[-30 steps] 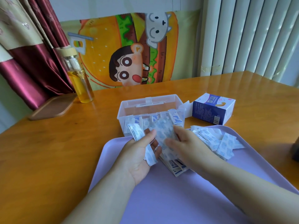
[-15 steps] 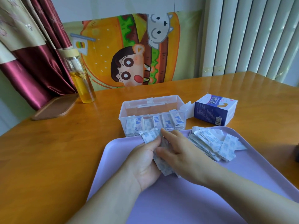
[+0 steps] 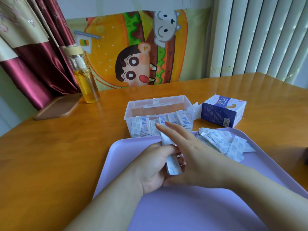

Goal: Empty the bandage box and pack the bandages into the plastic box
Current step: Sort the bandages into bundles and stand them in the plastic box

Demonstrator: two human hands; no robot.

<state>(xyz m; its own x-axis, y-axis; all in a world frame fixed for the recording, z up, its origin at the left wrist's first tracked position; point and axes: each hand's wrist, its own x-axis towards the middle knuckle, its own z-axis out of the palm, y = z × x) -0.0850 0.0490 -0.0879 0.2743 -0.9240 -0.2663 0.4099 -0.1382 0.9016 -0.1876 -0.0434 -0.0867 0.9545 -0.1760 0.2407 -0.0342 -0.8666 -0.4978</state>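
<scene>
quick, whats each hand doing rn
Left hand: grips a stack of bandages.
Right hand: open, held flat beside the stack.

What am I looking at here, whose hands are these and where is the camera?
No machine here: a person works with bare hands, and every picture comes from one camera on their head, looking down. The left hand grips a small stack of wrapped bandages; the right hand, fingers straight, rests against it. Both hover over a purple tray on a wooden table. A loose pile of bandages lies on the tray's right. Behind the tray stands an open clear plastic box with bandages upright along its near wall; right of it lies the bandage box. A bottle stands far left.
</scene>
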